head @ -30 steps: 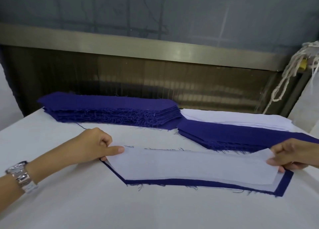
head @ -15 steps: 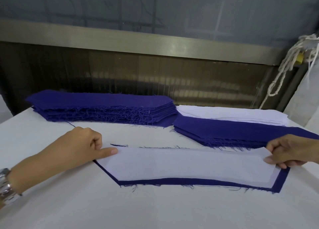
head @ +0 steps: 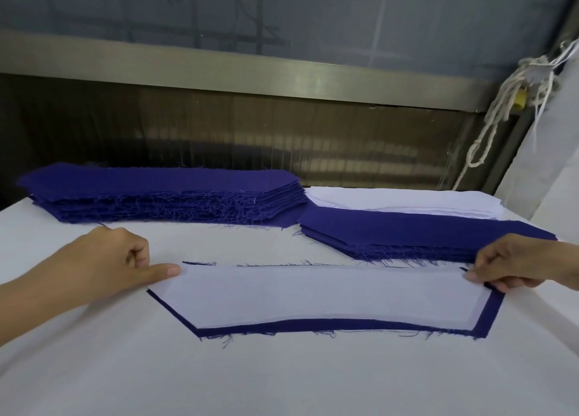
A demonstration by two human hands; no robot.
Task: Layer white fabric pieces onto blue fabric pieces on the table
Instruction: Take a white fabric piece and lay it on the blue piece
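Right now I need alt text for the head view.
A white piece lies on a blue piece on the table, blue showing along its near edge. The right hand pinches its right end; the left hand touches its left tip. Behind: a tall blue stack, a low blue stack, a white stack.

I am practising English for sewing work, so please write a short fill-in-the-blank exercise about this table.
The white piece lies on one ___ piece.
The left hand touches the white piece's ___ end.
The taller blue stack sits far ___ on the table.
The stack behind the lower blue stack is ___.
Answers: blue, left, left, white.
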